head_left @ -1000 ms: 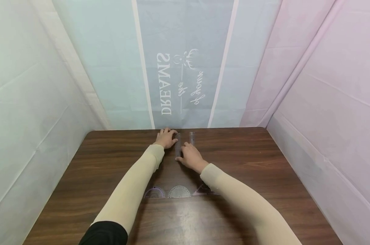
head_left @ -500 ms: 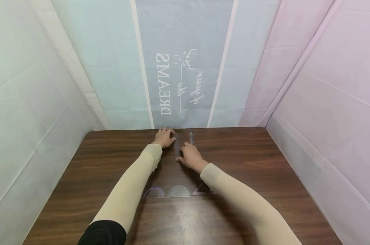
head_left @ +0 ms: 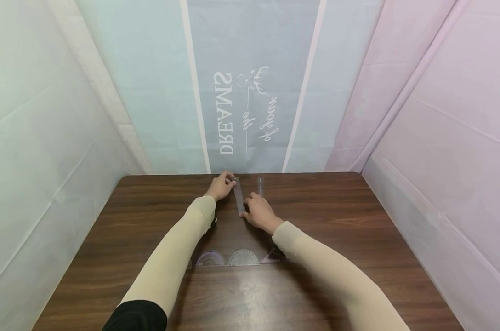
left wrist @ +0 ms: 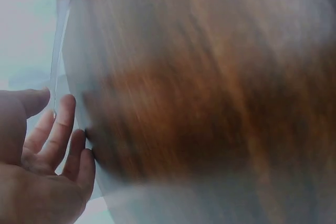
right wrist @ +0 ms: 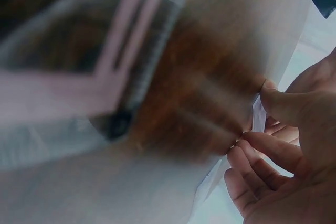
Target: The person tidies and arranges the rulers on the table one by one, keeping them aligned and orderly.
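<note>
A clear ruler (head_left: 239, 197) spans between my two hands at the far middle of the table. My left hand (head_left: 221, 186) pinches its far end. In the left wrist view the ruler (left wrist: 60, 45) runs edge-on, its end between thumb and fingers, the other fingers loosely bent. My right hand (head_left: 259, 212) holds the near end; in the right wrist view a short piece of the ruler (right wrist: 258, 115) shows between thumb and index finger. A second clear ruler (head_left: 260, 185) lies just beyond the right hand, its near part hidden behind that hand.
Closer to me lie a purple-marked protractor (head_left: 210, 259), a clear protractor (head_left: 243, 258) and a pink-edged set square (head_left: 271, 256), partly under my right sleeve. Set square (right wrist: 68, 95) looms large in the right wrist view. Fabric walls (head_left: 440, 184) enclose the wooden table (head_left: 341, 220).
The ruler's far end has swung left with my left hand, so it now slants. My left fingers have drawn together at its end. The right hand has stayed in place.
</note>
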